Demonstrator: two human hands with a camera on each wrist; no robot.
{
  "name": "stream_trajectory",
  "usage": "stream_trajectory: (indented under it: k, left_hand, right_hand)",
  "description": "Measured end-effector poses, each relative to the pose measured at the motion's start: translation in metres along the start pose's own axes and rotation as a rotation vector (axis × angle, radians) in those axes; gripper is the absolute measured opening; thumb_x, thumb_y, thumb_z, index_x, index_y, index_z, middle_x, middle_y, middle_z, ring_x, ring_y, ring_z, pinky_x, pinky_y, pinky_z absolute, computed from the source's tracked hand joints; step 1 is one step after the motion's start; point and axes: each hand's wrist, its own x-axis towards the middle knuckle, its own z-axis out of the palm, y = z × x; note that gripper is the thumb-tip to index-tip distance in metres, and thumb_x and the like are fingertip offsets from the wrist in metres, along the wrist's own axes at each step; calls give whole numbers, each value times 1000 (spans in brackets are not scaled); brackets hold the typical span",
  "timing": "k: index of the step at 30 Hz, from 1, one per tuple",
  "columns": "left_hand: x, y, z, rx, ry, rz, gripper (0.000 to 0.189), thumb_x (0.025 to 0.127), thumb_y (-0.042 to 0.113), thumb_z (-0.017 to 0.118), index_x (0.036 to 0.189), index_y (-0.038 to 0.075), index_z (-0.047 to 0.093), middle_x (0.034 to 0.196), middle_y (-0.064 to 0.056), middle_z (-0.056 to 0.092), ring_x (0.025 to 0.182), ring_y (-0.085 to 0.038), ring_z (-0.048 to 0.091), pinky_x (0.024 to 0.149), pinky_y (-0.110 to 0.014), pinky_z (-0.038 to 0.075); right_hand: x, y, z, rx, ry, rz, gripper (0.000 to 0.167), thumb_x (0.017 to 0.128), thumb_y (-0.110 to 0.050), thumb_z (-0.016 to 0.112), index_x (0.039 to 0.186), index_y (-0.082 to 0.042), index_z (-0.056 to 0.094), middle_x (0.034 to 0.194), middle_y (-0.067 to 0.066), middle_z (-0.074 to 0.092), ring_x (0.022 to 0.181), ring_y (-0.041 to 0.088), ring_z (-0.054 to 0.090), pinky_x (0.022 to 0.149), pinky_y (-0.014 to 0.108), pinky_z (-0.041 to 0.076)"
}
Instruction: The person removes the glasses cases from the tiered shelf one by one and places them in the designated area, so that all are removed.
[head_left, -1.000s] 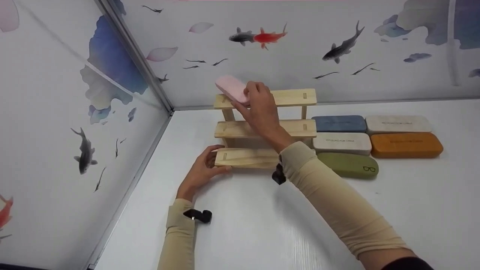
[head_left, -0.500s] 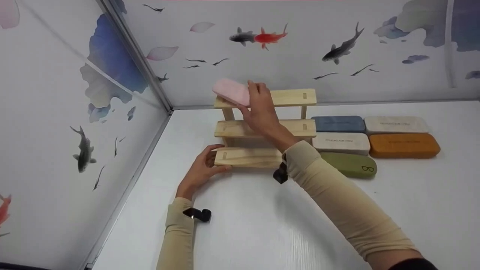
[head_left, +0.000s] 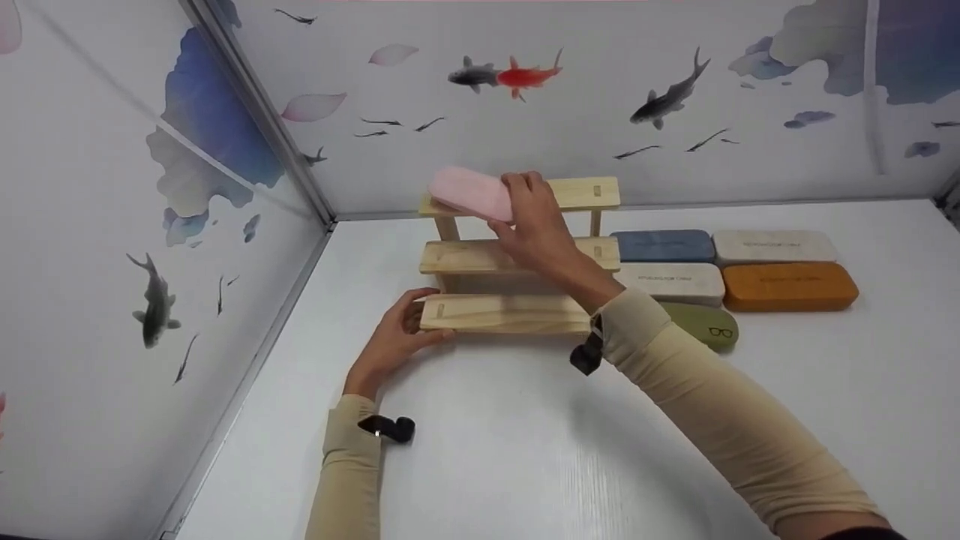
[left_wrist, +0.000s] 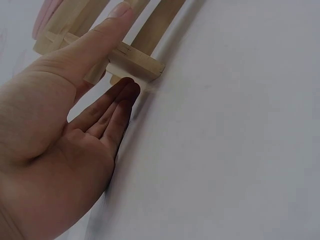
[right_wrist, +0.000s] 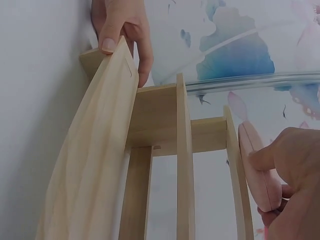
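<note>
A pink glasses case [head_left: 469, 193] lies at the left end of the top tier of a three-tier wooden rack [head_left: 517, 313]. My right hand [head_left: 538, 229] grips the right end of the case, thumb on the near side. In the right wrist view, the case [right_wrist: 254, 160] is against or very near the top board; exact contact is unclear. My left hand [head_left: 390, 341] holds the left end of the bottom tier, its thumb at the front edge and fingers behind. The left wrist view shows that thumb over the wood [left_wrist: 137, 62].
Right of the rack, several glasses cases lie on the white table [head_left: 480, 450]: blue [head_left: 666, 245], white [head_left: 776, 246], another white [head_left: 679, 283], orange [head_left: 791, 286] and green [head_left: 705, 326], partly behind my right sleeve. Fish-patterned walls [head_left: 570, 135] stand behind and at left.
The pink case has turned from a steeper slant to lie flatter along the top tier and has come slightly lower. My right hand moved with it. My left hand keeps its hold.
</note>
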Motion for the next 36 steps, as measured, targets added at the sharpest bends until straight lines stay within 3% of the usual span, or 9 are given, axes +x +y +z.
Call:
stream_trajectory:
  k: [11, 20, 26, 30, 33, 36]
  left_hand:
    - [1, 0, -1, 29, -2, -12, 78, 86, 35, 95, 153, 33, 53, 147, -4, 64, 137, -23, 63, 119, -48, 46]
    - [0, 1, 0, 41, 6, -14, 78, 86, 38, 95, 152, 34, 53, 146, -3, 64, 134, -23, 64, 117, -46, 48]
    - [0, 1, 0, 35, 4, -4, 78, 87, 36, 94, 153, 33, 53, 147, -4, 64, 135, -23, 63, 118, -47, 47]
    - [0, 1, 1, 23, 3, -7, 77, 87, 35, 94, 153, 33, 53, 146, -4, 64, 136, -22, 64, 118, -45, 47]
    - [1, 0, 1, 10, -4, -7, 79, 88, 32, 94, 154, 31, 52, 147, -6, 63, 135, -23, 64, 116, -42, 48]
    - [0, -2, 0, 4, -3, -6, 79, 88, 30, 94, 155, 30, 52, 147, -7, 64, 135, -23, 64, 114, -39, 50]
  right_hand:
    - [-27, 19, -29, 143, -17, 18, 63, 94, -13, 83, 150, 1, 57, 146, 23, 55, 136, 37, 54, 118, 51, 45]
    - [-64, 32, -51, 266, -8, -22, 67, 97, -16, 83, 155, -3, 53, 150, 18, 54, 136, 31, 55, 114, 49, 47]
    - [-91, 53, -70, 345, 2, 9, 65, 99, -17, 82, 157, -11, 53, 153, 11, 53, 135, 25, 54, 116, 49, 47]
    - [-109, 69, -85, 343, 13, 41, 65, 99, -19, 81, 158, -18, 53, 155, 7, 53, 138, 23, 53, 117, 33, 46]
    - [-121, 82, -98, 329, 29, 58, 67, 99, -19, 82, 159, -16, 53, 155, 8, 52, 136, 23, 53, 110, 17, 43]
    - [-130, 95, -110, 335, 46, 69, 67, 98, -16, 83, 158, -12, 53, 154, 10, 53, 133, 23, 53, 106, 10, 42]
